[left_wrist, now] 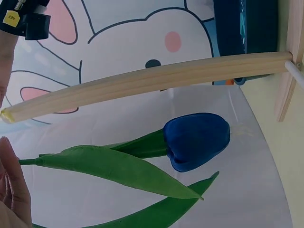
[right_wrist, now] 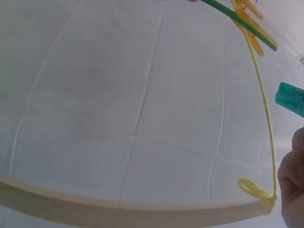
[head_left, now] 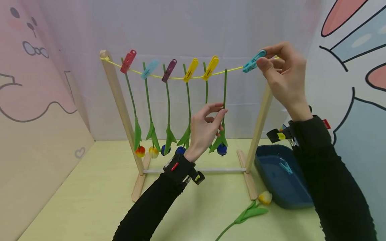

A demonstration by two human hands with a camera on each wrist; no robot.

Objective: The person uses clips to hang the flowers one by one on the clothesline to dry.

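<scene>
My left hand pinches the green stem of a blue artificial tulip, which hangs bloom down with its stem top beside the yellow string. That same blue tulip fills the middle of the left wrist view. Higher up on the right, my right hand pinches a teal clothespin between thumb and fingers, its nose close to the string. In the right wrist view the teal clothespin appears apart from the string, at the right edge.
A wooden frame carries the string, where red, light blue, purple and yellow clothespins hold several hanging tulips. A yellow-white tulip lies on the table in front. The dark blue basin at right holds a light blue clothespin.
</scene>
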